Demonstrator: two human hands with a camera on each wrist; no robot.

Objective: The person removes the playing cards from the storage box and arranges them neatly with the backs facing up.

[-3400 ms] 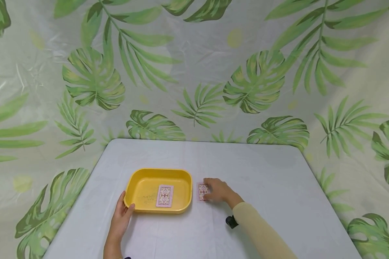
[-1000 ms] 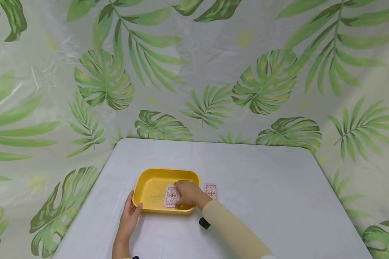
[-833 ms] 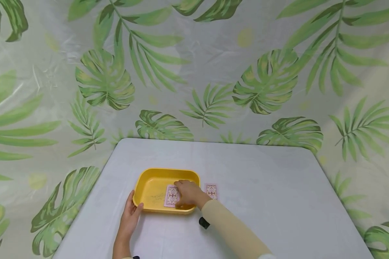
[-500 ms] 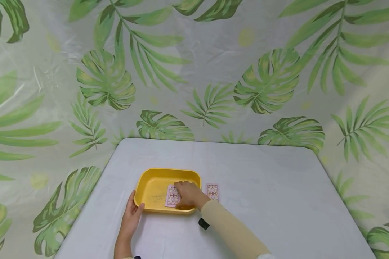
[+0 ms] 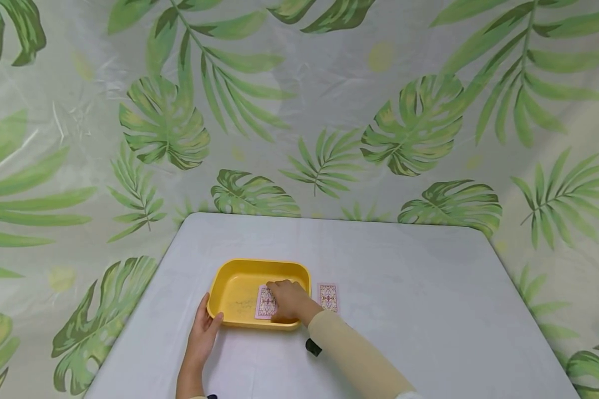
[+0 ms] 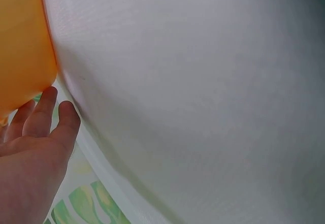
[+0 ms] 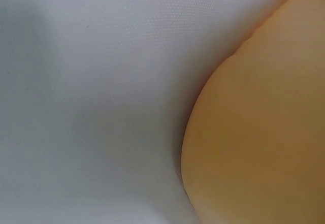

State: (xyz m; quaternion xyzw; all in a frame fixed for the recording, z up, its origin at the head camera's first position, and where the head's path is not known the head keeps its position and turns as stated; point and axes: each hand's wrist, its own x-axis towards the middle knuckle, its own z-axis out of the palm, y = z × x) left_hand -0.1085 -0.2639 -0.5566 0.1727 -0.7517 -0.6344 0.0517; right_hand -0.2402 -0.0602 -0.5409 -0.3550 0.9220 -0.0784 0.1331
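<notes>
My left hand grips the left end of a yellow tray, thumb at the front corner and fingers along the side. In the left wrist view the fingers of that hand meet the tray's orange-looking wall. Inside the tray lies a pink-bordered playing card, patterned back up. My right hand reaches over the tray's right side and holds the card, fingers at its far end and thumb near its close end. The hand hides the card's right part. The right wrist view shows only the tray wall.
A second playing card, same back, lies on the white table just right of the tray, partly behind the right forearm. A leaf-patterned curtain hangs behind and around the table.
Earlier my right hand was at the card on the table; it has since moved left into the tray. Over the last second it stays nearly still there. The left hand keeps its hold.
</notes>
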